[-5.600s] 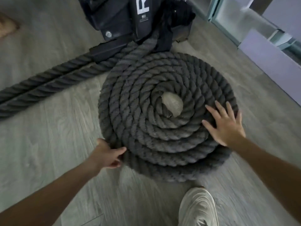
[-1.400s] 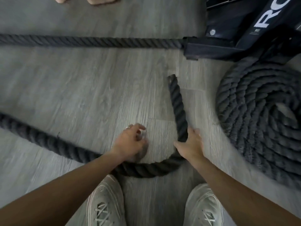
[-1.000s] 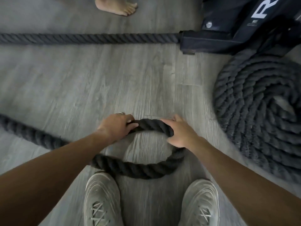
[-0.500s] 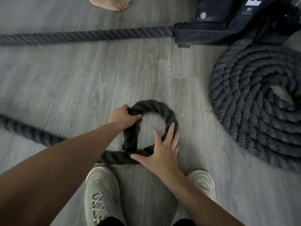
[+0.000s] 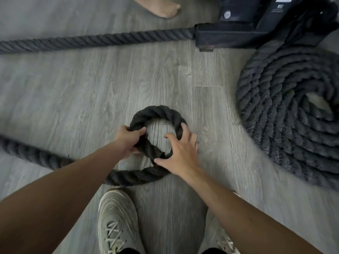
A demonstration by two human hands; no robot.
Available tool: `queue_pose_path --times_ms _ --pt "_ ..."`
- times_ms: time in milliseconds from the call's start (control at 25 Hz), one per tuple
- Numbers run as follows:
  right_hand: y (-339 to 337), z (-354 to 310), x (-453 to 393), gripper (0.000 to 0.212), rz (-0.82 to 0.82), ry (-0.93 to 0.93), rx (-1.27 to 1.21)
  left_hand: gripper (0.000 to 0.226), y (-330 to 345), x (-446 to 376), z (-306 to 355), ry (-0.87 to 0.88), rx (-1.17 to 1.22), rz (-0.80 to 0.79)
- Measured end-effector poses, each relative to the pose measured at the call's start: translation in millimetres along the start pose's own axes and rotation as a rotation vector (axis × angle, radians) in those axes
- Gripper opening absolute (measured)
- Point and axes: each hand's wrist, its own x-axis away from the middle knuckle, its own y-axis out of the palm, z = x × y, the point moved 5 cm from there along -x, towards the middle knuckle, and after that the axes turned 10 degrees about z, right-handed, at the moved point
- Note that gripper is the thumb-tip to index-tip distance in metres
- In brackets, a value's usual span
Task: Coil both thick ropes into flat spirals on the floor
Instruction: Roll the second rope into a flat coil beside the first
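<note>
Since half a second ago, the first ring of the loose thick dark twisted rope [image 5: 157,114] is drawn tighter, its end tucked inside. It lies left of the finished flat rope spiral [image 5: 286,110], near it. The left hand [image 5: 128,140] is clenched on the ring's left side; the right hand [image 5: 180,153] is pressed open-fingered over the crossing. One spiral is judged complete, the second barely begun.

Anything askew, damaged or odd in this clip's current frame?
Nothing damaged. The finished coil lies flat; the second rope has only its first loop, held by the left hand and right hand. One oddity: a bare foot stands at the top edge.
</note>
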Motion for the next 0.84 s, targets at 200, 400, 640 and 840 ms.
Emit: queue_pose_path --times_ms 200,400,640,840 --pt "-5 17 -11 0.08 -0.041 0.117 -0.176 0.075 1 0 6 0.457 -0.781 0.15" --pt "-5 28 -9 0.077 0.024 0.17 -0.317 0.059 4 16 19 1.381 -1.332 -0.087" --pt "-8 36 -16 0.066 0.097 0.163 -0.366 0.057 3 6 25 1.658 -1.814 -0.162" --pt "-8 43 1 0.086 0.106 0.343 -0.367 0.059 3 13 -7 1.563 -1.703 -0.062"
